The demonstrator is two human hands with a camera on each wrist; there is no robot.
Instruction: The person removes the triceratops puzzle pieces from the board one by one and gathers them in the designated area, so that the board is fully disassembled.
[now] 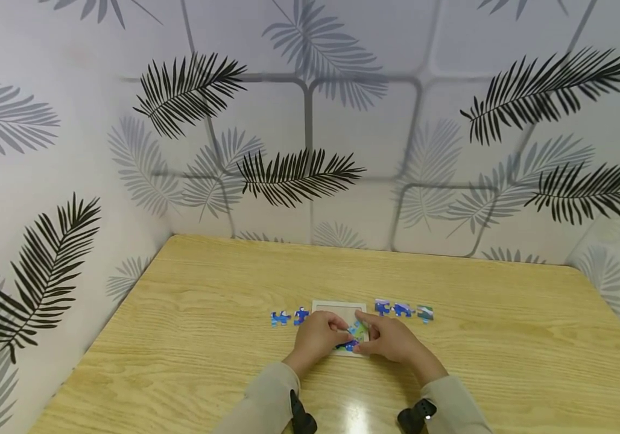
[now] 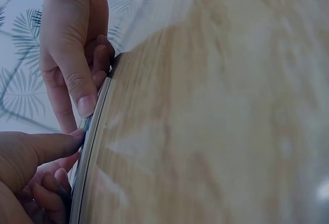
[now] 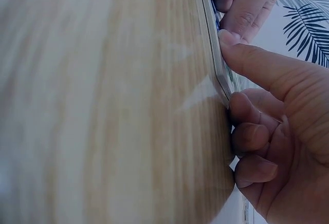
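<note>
A shallow light wooden puzzle tray lies on the table with blue and green pieces fitted in its lower right part. My left hand reaches over the tray, thumb and curled fingers holding a dark blue puzzle piece that they mostly hide. At the right side my right hand grips the tray, its thumb by the near right corner and its index finger by the far right one. In the right wrist view the right thumb lies across the tray's near edge, close to the left hand's fingers.
Two loose blue pieces lie left of the tray, one of them a penguin-like piece. Several more, including a green and white piece, lie to the right. The wooden table meets a leaf-patterned wall at the back.
</note>
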